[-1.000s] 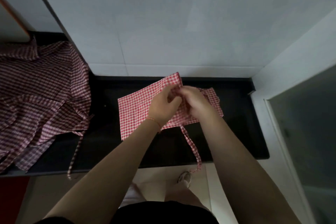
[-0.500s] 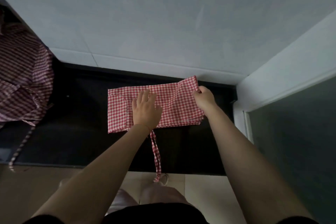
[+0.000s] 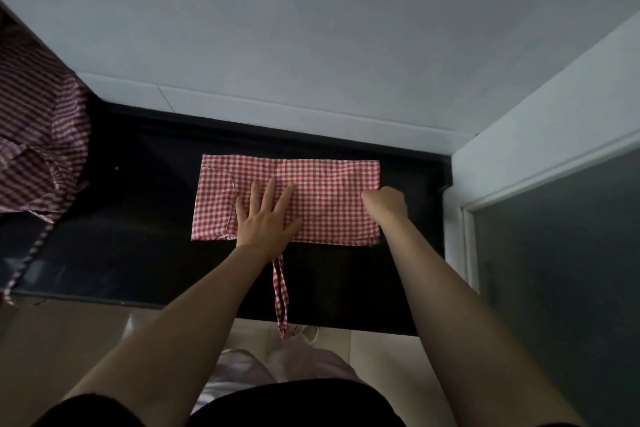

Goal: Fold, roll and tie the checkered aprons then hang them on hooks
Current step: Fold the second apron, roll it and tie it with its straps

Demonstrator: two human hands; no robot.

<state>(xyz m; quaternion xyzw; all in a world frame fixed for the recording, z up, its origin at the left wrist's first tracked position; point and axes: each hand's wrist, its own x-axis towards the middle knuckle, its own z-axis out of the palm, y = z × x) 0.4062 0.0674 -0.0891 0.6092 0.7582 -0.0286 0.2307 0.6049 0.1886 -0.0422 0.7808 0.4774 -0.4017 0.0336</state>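
The fingers (image 3: pixel 268 192) of the left hand (image 3: pixel 266 218) lie straight and spread, flat on the near middle of the folded checkered apron (image 3: pixel 322 184), pinning it to the black tabletop (image 3: pixel 138 218). The right hand (image 3: pixel 385 203) sits at the apron's right end with its fingers curled under; they seem to pinch that short edge, though the grip itself is hidden by the knuckles.

The apron lies as a long band, its long axis running left to right across the tabletop, parallel to the wall. One tie strap (image 3: pixel 280 295) trails from its near edge, just beside the left wrist, and hangs over the tabletop's front.

Since the right hand is at a short end and the left holds the middle, rolling would likely start from the right and travel leftward along the long axis.

A heap of other checkered aprons (image 3: pixel 38 149) lies well apart at the far left.
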